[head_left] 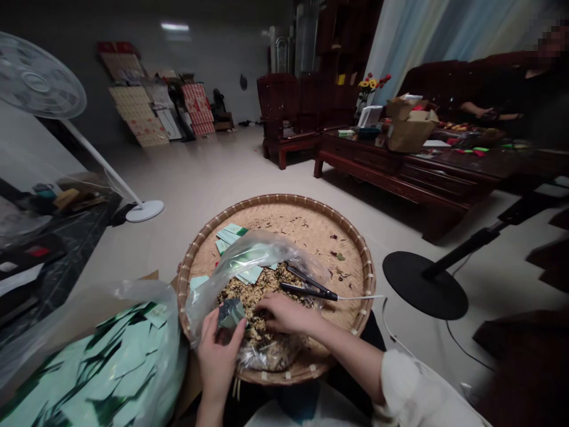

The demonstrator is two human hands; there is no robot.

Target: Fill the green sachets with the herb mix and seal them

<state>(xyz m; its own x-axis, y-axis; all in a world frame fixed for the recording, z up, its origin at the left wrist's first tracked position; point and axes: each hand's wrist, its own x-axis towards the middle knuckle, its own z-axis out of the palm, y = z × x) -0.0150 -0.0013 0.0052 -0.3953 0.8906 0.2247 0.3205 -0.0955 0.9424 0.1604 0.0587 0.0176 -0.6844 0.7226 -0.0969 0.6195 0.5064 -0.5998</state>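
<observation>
Bamboo tray, raised rim, far right sparsely strewn. Pale floor, open toward fan. Left hand: grip holds green pouch. Right hand: at dried mix, grip unclear.

We see rough woven bamboo in the winnowing tray, shiny crinkled plastic in the transparent bag, coarse, dry-looking flakes, smooth packets and a smooth, plastic-looking hair straightener. We find glossy wood on the coffee table, matt cardboard on the box.
</observation>
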